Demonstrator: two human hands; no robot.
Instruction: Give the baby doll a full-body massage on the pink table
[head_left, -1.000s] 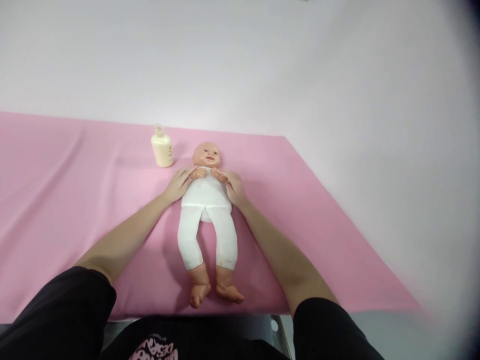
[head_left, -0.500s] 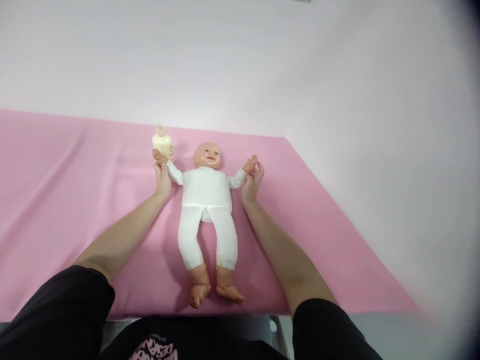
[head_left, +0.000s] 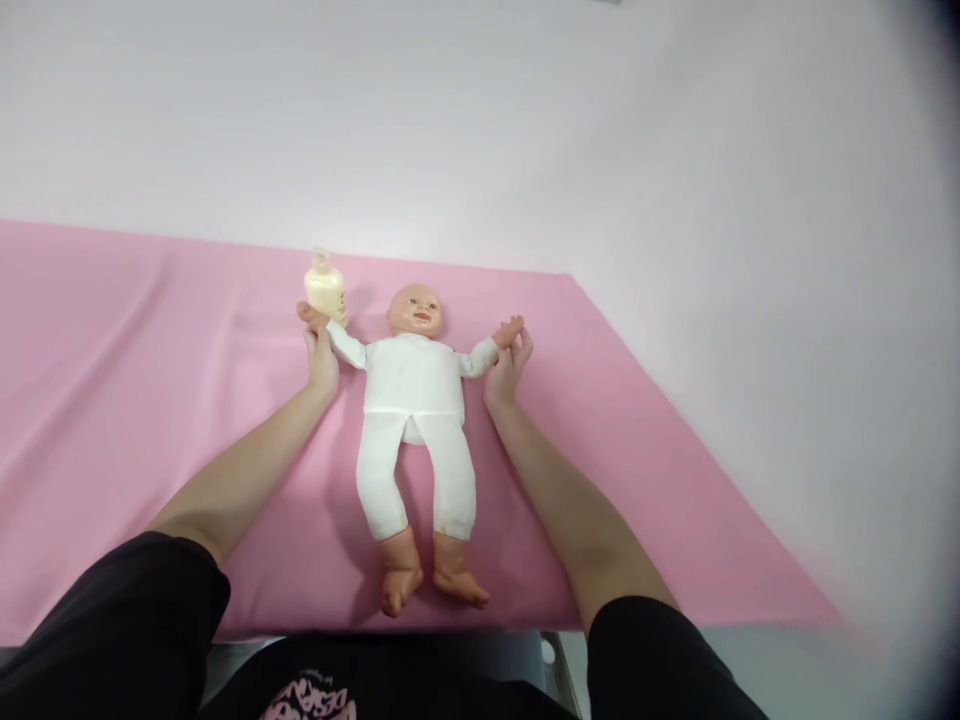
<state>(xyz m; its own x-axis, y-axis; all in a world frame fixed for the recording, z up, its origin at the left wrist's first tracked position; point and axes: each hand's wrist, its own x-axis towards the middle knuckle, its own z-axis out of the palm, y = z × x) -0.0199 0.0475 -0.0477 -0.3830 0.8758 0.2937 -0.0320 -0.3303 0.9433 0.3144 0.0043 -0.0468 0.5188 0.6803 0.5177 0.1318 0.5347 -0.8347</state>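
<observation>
a: pink cloth (head_left: 135, 400) under a white wall. where's the doll?

b: i see the doll (head_left: 415, 400) on its back between my hands. left hand (head_left: 321, 355) is closed on its one wrist, right hand (head_left: 507, 365) on the other, arms spread.

a: any writing?

b: the cream bottle (head_left: 325, 290) just past my left hand has a label too small to read.

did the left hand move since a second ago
Yes. The left hand went from beside the doll's chest outward to the left, toward the cream bottle, gripping the doll's wrist.
</observation>
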